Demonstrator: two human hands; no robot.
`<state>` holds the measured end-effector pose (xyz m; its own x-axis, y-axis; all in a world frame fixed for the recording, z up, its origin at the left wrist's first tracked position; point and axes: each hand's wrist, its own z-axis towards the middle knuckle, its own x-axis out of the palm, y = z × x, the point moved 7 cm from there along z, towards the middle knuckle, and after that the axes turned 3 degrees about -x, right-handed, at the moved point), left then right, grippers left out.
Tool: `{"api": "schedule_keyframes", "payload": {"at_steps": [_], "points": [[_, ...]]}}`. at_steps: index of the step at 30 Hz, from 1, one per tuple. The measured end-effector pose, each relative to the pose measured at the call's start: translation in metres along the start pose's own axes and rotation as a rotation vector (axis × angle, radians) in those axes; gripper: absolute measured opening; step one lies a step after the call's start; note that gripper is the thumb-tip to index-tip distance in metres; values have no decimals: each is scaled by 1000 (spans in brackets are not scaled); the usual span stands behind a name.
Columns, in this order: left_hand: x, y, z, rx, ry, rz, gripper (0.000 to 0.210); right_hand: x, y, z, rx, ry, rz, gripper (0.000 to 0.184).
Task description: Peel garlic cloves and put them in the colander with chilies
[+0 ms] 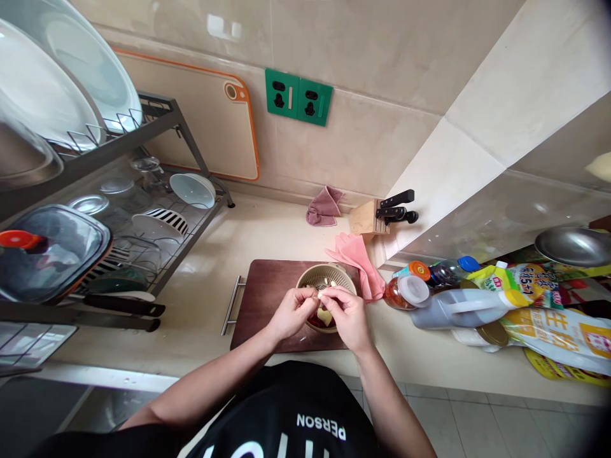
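Over a beige strainer basket (pixel 344 277), my left hand (pixel 292 313) and my right hand (pixel 351 318) meet with their fingertips pinched. A small pale piece that looks like a garlic clove (pixel 321 294) shows between them; both hands seem to grip it. The basket stands on a dark brown wooden cutting board (pixel 267 299) with a metal handle at its left end. Inside lie pale clove-like pieces, a yellowish slice (pixel 324 316) and something dark red, partly hidden by my hands. A small white scrap rests on the board in front of the basket.
Pink rubber gloves (pixel 358 257) touch the board's right end, near a knife block (pixel 368 218) and a mauve cloth (pixel 324 207). Jars, an oil jug (pixel 458 306) and food bags crowd the right. A dish rack (pixel 176 245) stands left; a sink edge (pixel 109 377) is front left.
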<state>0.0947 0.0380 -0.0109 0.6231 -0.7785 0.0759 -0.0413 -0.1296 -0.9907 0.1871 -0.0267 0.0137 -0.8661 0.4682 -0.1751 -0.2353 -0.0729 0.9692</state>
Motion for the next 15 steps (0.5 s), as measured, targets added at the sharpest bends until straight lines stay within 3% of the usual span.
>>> {"api": "schedule_keyframes", "payload": {"at_steps": [4,8,12,15], "points": [[0,8,3,-52,-33,-108,28,10,-31,-5,275,-94,394,15],[4,17,3,-99,-7,-119,31,21,-39,-7,387,-99,657,21],[3,25,2,-144,18,-131,29,17,-43,-2,399,-99,728,21],[-5,28,2,-179,0,-187,28,1,-58,3,377,-136,621,24]]}}
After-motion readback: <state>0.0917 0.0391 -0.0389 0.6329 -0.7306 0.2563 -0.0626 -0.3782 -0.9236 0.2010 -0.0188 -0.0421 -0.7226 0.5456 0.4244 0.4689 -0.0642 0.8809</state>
